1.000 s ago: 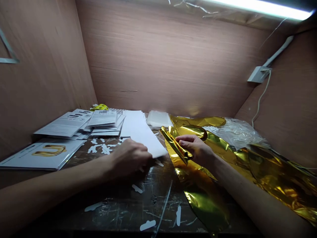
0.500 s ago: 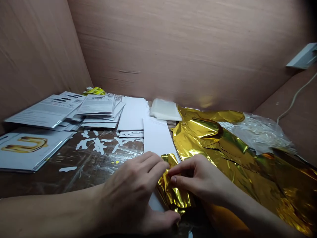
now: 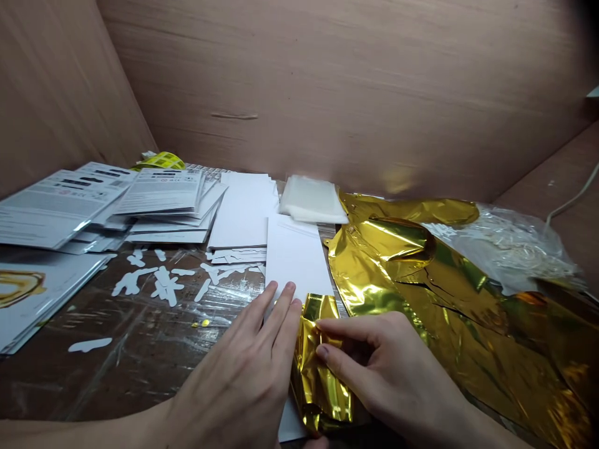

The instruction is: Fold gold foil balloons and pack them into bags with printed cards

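left hand (image 3: 255, 368) lies palm-down, fingers outstretched toward one o'clock, folded gold foil (image 3: 327, 390) at their four; right hand (image 3: 390, 365), thumb and forefinger slightly parted, touches it; pinch unclear.

From the head camera, we look forward and down, close over left hand (image 3: 255, 365) and right hand (image 3: 390, 365), toward the back wall (image 3: 327, 81) at twelve o'clock.
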Demonstrator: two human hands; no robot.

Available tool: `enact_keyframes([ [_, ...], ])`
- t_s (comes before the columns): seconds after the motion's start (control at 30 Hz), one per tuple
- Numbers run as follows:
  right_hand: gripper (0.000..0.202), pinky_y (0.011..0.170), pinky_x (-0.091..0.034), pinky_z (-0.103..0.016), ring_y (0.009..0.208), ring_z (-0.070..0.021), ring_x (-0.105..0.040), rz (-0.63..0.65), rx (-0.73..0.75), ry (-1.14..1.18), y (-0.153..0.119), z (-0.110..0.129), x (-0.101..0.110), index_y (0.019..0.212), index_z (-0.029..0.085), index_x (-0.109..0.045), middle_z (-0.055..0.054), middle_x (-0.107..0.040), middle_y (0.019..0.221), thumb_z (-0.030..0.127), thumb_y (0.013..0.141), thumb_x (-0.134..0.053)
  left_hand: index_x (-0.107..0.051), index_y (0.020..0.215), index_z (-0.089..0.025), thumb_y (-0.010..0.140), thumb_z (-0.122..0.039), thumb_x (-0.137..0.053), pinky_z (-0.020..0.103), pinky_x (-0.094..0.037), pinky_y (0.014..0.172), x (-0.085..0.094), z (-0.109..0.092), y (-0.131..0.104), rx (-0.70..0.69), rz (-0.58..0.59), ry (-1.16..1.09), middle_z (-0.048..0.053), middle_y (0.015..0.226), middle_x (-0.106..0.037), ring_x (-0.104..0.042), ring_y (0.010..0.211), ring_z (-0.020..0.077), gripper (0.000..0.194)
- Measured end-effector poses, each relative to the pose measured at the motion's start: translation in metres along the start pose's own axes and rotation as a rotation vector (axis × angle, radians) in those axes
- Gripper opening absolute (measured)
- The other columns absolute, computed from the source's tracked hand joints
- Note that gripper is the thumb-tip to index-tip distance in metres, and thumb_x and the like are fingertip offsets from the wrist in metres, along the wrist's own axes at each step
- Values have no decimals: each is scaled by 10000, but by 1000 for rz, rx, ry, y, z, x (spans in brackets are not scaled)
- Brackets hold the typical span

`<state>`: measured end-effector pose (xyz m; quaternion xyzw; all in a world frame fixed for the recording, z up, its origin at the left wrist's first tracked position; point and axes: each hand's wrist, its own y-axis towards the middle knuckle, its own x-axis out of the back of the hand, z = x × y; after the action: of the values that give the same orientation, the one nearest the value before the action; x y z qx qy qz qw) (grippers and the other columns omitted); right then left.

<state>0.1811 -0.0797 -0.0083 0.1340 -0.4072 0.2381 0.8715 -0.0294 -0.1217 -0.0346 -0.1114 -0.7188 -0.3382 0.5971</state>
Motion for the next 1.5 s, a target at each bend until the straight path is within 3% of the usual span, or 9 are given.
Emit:
enact_keyframes([
  [0.13, 393, 761, -570, -352, 832, -224, -680, -103, 85, -230, -2, -4, -1, 1280, 225, -681, -71, -737, 984, 326, 904, -630, -387, 1422, 85, 709, -465, -597, 485, -465, 1126, -3, 0, -1, 14, -80, 61, 353, 1487, -452, -431, 1425, 415, 925],
  [0.27, 543, 998, -545, -462, 1196, -304, -585, -156, 171, -388, -3, -6, -5, 1436, 126, -528, -167, -632, 1287, 329, 936, -584, -410, 1403, 64, 714, -409, -585, 454, -449, 1144, -4, 0, -4, 26, -103, 55, 334, 1461, -498, -465, 1409, 384, 854],
  [0.43, 520, 1117, -495, -483, 1334, -322, -523, -114, 302, -476, -1, -6, -12, 1449, 7, -494, -202, -571, 1435, 235, 982, -497, -396, 1441, 46, 722, -361, -612, 455, -423, 1170, 6, 1, -4, 34, -28, -44, 311, 1533, -419, -402, 1454, 374, 854],
  [0.57, 487, 1170, -446, -488, 1432, -319, -445, -82, 423, -502, 4, -9, -16, 1452, -7, -505, -213, -511, 1489, 192, 1013, -434, -388, 1468, 59, 698, -359, -624, 488, -422, 1170, 13, 6, 3, 9, 116, -183, 313, 1580, -327, -337, 1480, 402, 908],
  [0.7, 494, 1181, -420, -480, 1459, -316, -393, -42, 465, -503, 5, -13, -16, 1471, -29, -471, -232, -427, 1533, 177, 1025, -418, -402, 1487, 53, 764, -388, -614, 498, -396, 1188, 21, 13, 10, 5, 248, -233, 292, 1595, -298, -302, 1492, 405, 873],
  [0.9, 514, 1216, -354, -446, 1517, -291, -247, -22, 496, -479, 7, -19, -18, 1506, -13, -422, -201, -367, 1578, 174, 1027, -438, -363, 1525, 37, 934, -483, -540, 463, -298, 1240, 32, 31, 14, -143, 388, -178, 287, 1602, -267, -258, 1511, 369, 807],
  [1.07, 485, 1195, -395, -431, 1511, -281, -260, -43, 573, -403, 13, -25, -15, 1480, 5, -472, -186, -421, 1556, 190, 1033, -432, -336, 1541, 20, 969, -393, -530, 423, -262, 1255, 30, 39, 14, -187, 338, -146, 266, 1616, -252, -217, 1529, 328, 731],
  [1.27, 289, 1123, -492, -442, 1282, -278, -612, -219, 408, -338, 10, -19, -12, 1168, 149, -740, -133, -661, 1346, 227, 1006, -513, -371, 1527, 13, 990, -300, -508, 428, -275, 1250, 29, 38, 14, -205, 373, -74, 259, 1602, -288, -237, 1522, 317, 637],
  [1.5, 308, 1173, -437, -436, 1340, -257, -563, -95, 451, -288, 9, -10, -9, 1232, 165, -698, -116, -630, 1394, 184, 979, -523, -260, 1595, -87, 983, -322, -524, 438, -340, 1226, 22, 48, 0, -174, 217, -236, 198, 1628, -276, -257, 1523, 296, 707],
])
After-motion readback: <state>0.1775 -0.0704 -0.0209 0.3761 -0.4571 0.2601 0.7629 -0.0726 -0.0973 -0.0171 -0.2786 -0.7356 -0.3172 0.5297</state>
